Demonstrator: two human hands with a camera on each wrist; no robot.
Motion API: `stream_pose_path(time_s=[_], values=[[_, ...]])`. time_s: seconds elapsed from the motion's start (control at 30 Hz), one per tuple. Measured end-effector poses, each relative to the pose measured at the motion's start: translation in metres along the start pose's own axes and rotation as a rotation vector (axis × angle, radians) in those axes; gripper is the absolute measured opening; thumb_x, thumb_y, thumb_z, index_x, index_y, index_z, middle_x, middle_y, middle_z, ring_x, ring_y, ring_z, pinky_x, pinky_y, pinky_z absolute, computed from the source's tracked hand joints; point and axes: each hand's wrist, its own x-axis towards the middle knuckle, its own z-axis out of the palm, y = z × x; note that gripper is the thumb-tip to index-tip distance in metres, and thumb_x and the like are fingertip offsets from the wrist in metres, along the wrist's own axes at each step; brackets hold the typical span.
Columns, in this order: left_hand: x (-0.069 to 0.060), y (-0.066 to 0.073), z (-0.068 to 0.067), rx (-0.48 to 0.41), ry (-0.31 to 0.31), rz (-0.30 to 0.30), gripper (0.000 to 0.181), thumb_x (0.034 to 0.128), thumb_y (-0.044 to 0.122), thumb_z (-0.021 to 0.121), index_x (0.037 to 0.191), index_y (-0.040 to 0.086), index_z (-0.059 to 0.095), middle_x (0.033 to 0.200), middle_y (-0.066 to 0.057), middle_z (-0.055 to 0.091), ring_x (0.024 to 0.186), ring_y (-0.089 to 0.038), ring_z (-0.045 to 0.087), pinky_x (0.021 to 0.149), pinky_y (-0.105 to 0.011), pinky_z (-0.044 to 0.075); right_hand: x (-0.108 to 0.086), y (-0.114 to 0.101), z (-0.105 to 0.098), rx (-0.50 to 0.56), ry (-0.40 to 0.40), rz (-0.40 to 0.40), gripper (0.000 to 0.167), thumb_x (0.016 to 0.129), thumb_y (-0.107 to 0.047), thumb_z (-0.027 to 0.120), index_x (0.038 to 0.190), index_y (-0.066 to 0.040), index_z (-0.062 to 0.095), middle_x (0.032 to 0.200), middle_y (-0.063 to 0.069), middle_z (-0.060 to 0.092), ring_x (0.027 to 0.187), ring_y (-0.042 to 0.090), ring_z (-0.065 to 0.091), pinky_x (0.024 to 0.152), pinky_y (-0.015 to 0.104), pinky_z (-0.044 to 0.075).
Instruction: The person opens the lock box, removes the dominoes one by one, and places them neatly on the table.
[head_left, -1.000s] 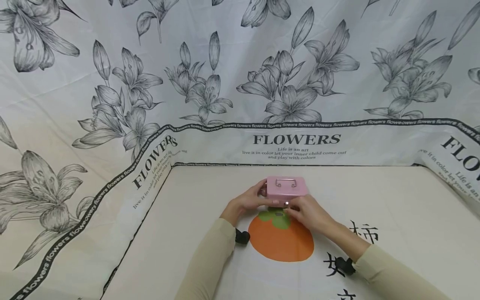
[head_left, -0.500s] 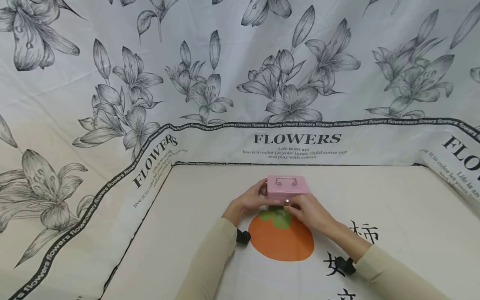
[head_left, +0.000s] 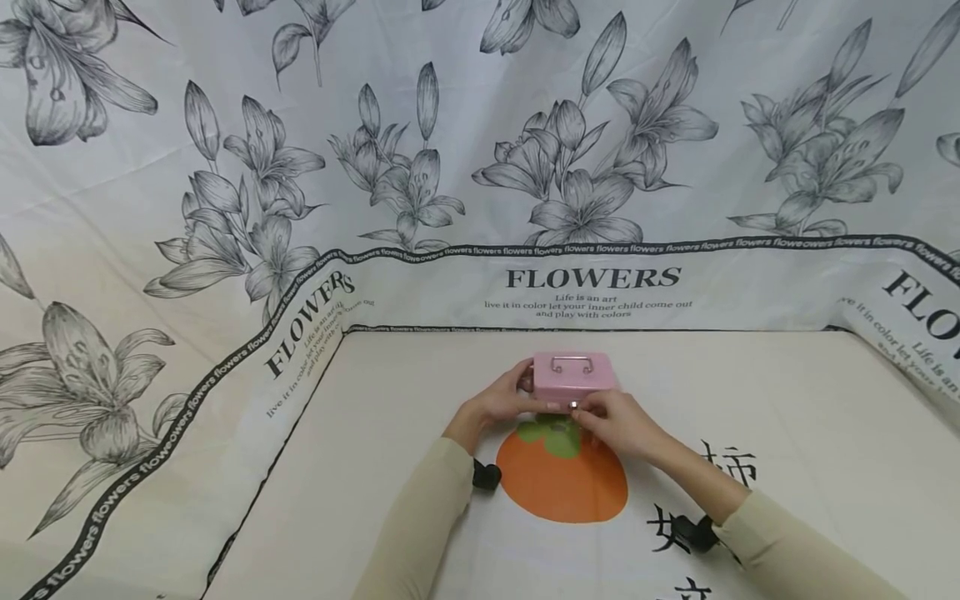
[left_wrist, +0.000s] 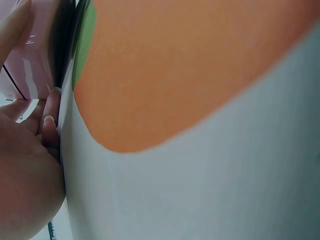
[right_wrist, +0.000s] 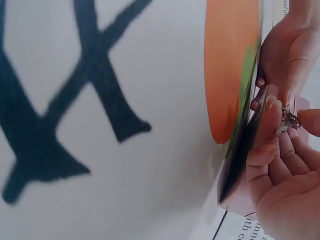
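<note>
A small pink cash box with a metal carrying handle sits lid down on the cloth. My left hand grips its left side, the thumb lying along the front; in the left wrist view, fingers reach against the box's wall. At the front lock, my right hand pinches a small metal key with a ring between thumb and index finger. The right wrist view shows the other fingers curled below it. How deep the key sits in the lock is hidden.
A white cloth covers the table, printed with an orange persimmon and black characters. Flower-printed curtains stand along the back and sides. A black wrist device shows on the left arm.
My right hand has turned slightly at the lock, and its wrist has shifted a little to the right. The box and my left hand stay nearly where they were.
</note>
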Motion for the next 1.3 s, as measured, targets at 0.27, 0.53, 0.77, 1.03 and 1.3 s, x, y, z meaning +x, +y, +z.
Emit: stream_pose_path(time_s=[0.27,0.53,0.77,1.03,1.3], values=[[0.002,0.001,0.001,0.001,0.013,0.005,0.091,0.0828,0.022,0.088,0.157,0.016,0.035,0.117,-0.003,0.058,0.106,-0.017,0.053,0.096,-0.034,0.042,-0.005,-0.002,0.003,0.255,-0.039,0.124,0.025,0.105,-0.010,0.054,0.106,0.012,0.065,0.086,0.016,0.071,0.075,0.025,0.067,0.064,0.035,0.054],[0.002,0.000,0.001,-0.008,0.029,0.014,0.090,0.0836,0.018,0.087,0.157,0.013,0.035,0.116,-0.004,0.059,0.106,-0.017,0.054,0.098,-0.035,0.042,-0.007,-0.003,0.006,0.564,-0.110,0.291,0.033,0.109,-0.011,0.043,0.118,0.018,0.056,0.097,0.013,0.067,0.087,0.018,0.065,0.074,0.031,0.054],[0.002,0.000,0.000,-0.010,0.017,0.001,0.089,0.0846,0.021,0.086,0.157,0.014,0.035,0.118,-0.004,0.058,0.107,-0.018,0.054,0.101,-0.038,0.043,-0.006,-0.002,0.006,0.695,-0.136,0.364,0.036,0.111,-0.011,0.037,0.127,0.019,0.050,0.100,0.011,0.064,0.090,0.019,0.062,0.077,0.030,0.051],[0.002,0.000,0.000,-0.003,0.011,-0.001,0.091,0.0840,0.022,0.087,0.158,0.015,0.034,0.119,-0.004,0.058,0.108,-0.018,0.055,0.101,-0.038,0.043,-0.007,-0.002,0.005,0.697,-0.142,0.363,0.037,0.111,-0.012,0.039,0.126,0.018,0.052,0.100,0.011,0.065,0.092,0.019,0.063,0.078,0.029,0.051],[0.002,-0.001,0.001,-0.023,0.013,0.006,0.090,0.0830,0.021,0.087,0.157,0.015,0.036,0.117,-0.004,0.059,0.106,-0.017,0.054,0.096,-0.035,0.043,-0.011,-0.003,0.007,0.609,-0.120,0.328,0.038,0.109,-0.016,0.046,0.125,0.017,0.054,0.107,0.015,0.067,0.096,0.020,0.065,0.077,0.030,0.054]])
